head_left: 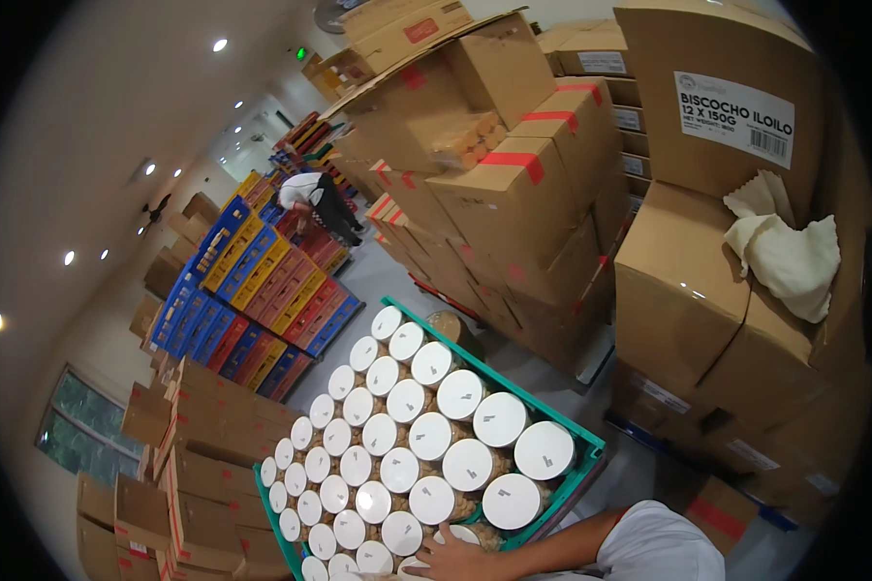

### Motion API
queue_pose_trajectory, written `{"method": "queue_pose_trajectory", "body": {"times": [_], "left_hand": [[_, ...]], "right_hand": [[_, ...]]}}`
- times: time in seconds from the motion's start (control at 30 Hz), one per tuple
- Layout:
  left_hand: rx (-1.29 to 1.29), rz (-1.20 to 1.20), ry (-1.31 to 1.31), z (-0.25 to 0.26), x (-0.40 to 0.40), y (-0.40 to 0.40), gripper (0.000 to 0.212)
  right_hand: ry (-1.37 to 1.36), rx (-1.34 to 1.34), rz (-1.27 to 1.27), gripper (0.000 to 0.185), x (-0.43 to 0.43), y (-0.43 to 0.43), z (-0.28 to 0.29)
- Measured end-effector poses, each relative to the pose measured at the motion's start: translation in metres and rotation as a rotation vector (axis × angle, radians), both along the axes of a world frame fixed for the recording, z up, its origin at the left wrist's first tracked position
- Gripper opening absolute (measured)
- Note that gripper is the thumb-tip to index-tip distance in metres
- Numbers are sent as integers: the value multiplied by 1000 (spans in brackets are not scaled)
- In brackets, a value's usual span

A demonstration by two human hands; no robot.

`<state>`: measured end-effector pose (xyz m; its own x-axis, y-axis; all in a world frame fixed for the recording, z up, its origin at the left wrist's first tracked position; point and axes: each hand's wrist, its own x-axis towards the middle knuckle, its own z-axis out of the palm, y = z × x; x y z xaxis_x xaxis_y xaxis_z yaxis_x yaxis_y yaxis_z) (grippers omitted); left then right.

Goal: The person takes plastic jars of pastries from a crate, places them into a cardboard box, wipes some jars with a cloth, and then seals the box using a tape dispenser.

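Observation:
My right hand (465,558) reaches in from the lower right, over the near end of a green plastic crate (501,376). Its fingers are spread across the white lids of jars there and touch them; the hand's lower part is cut off by the picture's bottom edge. The crate holds many clear jars in rows, with small light-brown pieces visible through their sides. A white jar lid (511,501) lies just above my right wrist, with another white jar lid (544,450) in the crate's right corner. My left hand is out of view.
Stacked cardboard boxes (505,196) with red tape stand beyond the crate. A pale cloth (788,254) lies on cartons (676,269) at the right. Colourful plastic crates (261,276) are piled at the upper left, where another person (320,200) bends over. More cartons (203,494) stand at the lower left.

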<state>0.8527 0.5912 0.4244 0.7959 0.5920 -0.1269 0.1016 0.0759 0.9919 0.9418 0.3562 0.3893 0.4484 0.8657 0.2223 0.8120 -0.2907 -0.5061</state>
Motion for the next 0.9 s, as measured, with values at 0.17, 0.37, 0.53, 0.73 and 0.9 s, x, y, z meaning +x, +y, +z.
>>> {"method": "queue_pose_trajectory", "body": {"times": [0.17, 0.37, 0.53, 0.73, 0.9], "left_hand": [[-101, 23, -144, -22, -62, 29, 68], [1058, -149, 218, 49, -156, 8, 82], [358, -74, 102, 82, -226, -63, 92], [492, 538, 12, 37, -356, -146, 100], [358, 853, -140, -4, -449, -181, 107]], "right_hand": [[-235, -58, -8, 94, 10, -39, 72], [-212, -44, 5, 89, -12, -47, 148], [-244, 236, -29, 102, -72, -69, 186], [144, 113, 419, 111, -162, -21, 186], [193, -27, 703, 107, -216, 27, 187]]}}
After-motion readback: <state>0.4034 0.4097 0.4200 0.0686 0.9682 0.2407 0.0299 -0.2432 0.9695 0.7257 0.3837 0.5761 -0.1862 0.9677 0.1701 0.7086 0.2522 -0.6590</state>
